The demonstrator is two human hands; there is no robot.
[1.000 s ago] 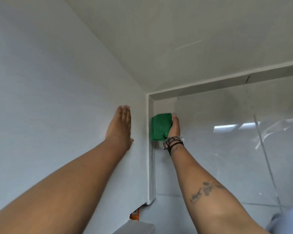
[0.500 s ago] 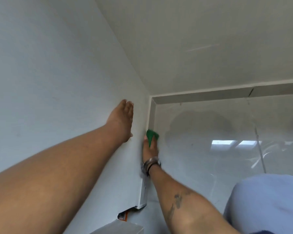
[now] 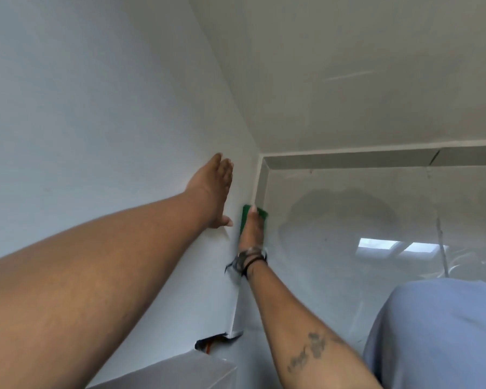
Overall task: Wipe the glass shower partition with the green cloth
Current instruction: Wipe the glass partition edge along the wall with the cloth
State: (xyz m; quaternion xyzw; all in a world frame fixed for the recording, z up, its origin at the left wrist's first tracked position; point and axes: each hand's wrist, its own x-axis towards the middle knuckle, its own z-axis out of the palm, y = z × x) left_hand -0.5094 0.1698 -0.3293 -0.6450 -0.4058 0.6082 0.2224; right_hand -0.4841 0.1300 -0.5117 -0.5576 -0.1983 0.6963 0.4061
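- left hand (image 3: 213, 192) lies flat and open against the white wall (image 3: 96, 108), fingers together, holding nothing.
- right hand (image 3: 252, 230) presses the green cloth (image 3: 261, 213) flat onto the glass shower partition (image 3: 348, 220), at its left edge beside the white frame (image 3: 260, 178).
- dark bracelets (image 3: 249, 259) circle the right wrist.
- a smeared patch shows on the glass to the right of the cloth.

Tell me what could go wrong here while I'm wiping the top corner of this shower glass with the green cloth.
The right hand presses the green cloth against the glass partition right beside its frame edge; the cloth may snag there and slip free. Both arms stretch high, with the left hand only flat against the smooth wall, so balance may be shaky. Cloudy patches on the glass may be missed.
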